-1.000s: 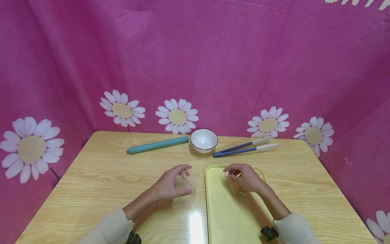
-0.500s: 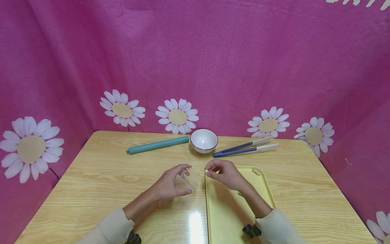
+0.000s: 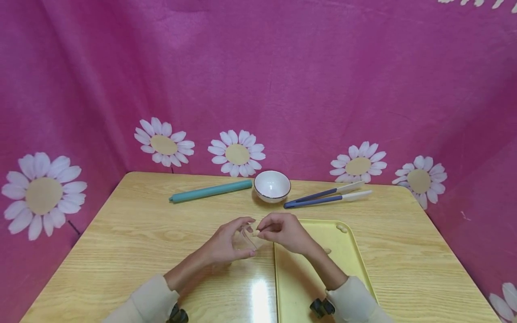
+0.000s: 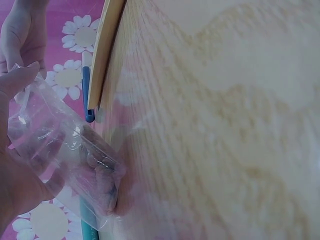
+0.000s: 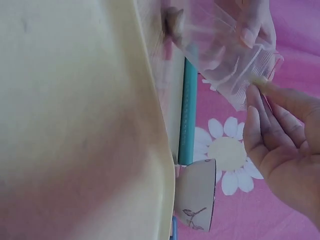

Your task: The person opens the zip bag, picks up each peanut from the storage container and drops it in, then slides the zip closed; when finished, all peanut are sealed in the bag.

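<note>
My left hand (image 3: 222, 242) holds a clear plastic zip bag (image 4: 70, 135) by its mouth, thumb and fingers spread to either side of the opening. Several brownish peanuts (image 4: 102, 182) lie in the bag's bottom end, low over the table. My right hand (image 3: 286, 233) pinches a small pale peanut (image 5: 258, 80) between thumb and fingertips, right at the bag's mouth. Below and to the right is a yellow tray (image 3: 299, 287), with one peanut (image 3: 341, 228) near its far right corner. Another peanut (image 3: 327, 251) shows partly behind my right forearm.
A white bowl (image 3: 272, 185) with a dark rim stands at the back of the wooden table (image 3: 145, 233). To its left lies a green rod (image 3: 210, 191), to its right a pair of blue tongs (image 3: 319, 199) with pale tips. A pink cloth (image 3: 282, 89) with printed daisies surrounds the table.
My right hand has moved left from over the tray to the bag's mouth, carrying the peanut. The left hand has kept its place, holding the bag.
</note>
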{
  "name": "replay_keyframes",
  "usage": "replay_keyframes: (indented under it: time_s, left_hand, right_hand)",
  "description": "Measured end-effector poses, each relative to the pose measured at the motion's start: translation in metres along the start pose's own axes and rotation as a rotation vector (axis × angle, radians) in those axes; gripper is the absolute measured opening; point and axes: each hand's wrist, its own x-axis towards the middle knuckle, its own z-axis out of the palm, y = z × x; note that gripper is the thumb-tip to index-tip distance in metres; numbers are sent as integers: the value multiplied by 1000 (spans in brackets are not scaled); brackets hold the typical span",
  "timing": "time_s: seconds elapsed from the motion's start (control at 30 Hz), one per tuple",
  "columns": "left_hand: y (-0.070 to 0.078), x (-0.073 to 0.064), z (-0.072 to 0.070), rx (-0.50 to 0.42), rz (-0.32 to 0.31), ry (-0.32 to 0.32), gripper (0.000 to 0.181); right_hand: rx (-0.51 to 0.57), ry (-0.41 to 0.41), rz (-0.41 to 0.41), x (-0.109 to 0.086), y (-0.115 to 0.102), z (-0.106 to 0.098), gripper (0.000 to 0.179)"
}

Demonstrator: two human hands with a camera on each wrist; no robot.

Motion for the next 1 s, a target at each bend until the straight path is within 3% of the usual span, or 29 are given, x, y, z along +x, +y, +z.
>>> replay_keyframes:
  time_s: [0.23, 0.43, 0.67, 1.0]
  left_hand:
    - [0, 1, 0, 32, 34, 5, 70]
    - [0, 1, 1, 15, 14, 12, 70]
    - [-1, 0, 1, 19, 23, 10, 70]
    - [0, 1, 1, 28, 13, 9, 70]
  right_hand:
    - [29, 2, 19, -7, 1, -9, 17]
    - [-26, 42, 82, -17, 8, -25, 19]
    - [-77, 106, 90, -30, 21, -49, 19]
    - [-321, 168, 81, -50, 53, -88, 14]
